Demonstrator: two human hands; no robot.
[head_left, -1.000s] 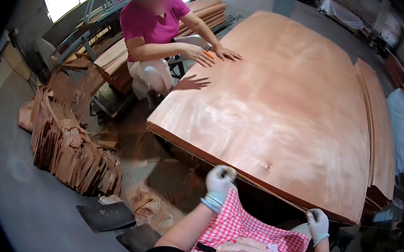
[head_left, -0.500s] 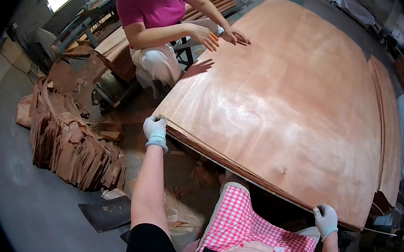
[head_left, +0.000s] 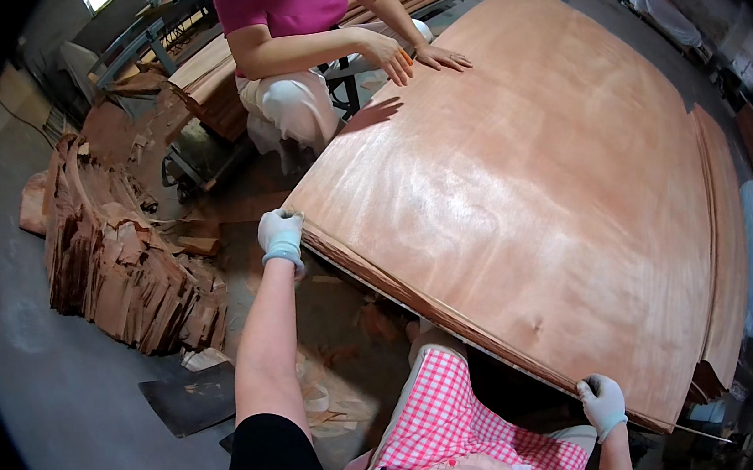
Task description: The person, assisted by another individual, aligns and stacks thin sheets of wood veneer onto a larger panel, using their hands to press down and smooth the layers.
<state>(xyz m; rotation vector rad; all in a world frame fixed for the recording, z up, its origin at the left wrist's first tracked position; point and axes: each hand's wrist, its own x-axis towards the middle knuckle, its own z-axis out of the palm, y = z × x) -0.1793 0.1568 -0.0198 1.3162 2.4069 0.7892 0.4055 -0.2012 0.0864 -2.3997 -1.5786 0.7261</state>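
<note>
A broad reddish-brown wood veneer sheet [head_left: 518, 183] lies on top of a stack of thin sheets before me. My left hand [head_left: 282, 235], in a white glove with a pale blue cuff, pinches the sheet's near left corner. At the near right edge my gloved right hand [head_left: 603, 404] grips the same sheet between thumb and fingers. Both arms are spread wide along the near edge. Across the stack's left side, a co-worker's bare hand [head_left: 442, 56] rests flat on the veneer, while the co-worker's other hand [head_left: 391, 57] hovers just above it.
A heap of torn veneer scraps [head_left: 123, 271] stands on the floor at left, with a dark flat panel [head_left: 190, 401] near it. Behind the co-worker [head_left: 290, 24] are more stacked sheets [head_left: 206, 78]. A narrow veneer strip [head_left: 719, 245] borders the stack's right side.
The co-worker's one hand has come down flat on the veneer. My left hand has shifted slightly left in view; both my hands keep hold of the edge.
</note>
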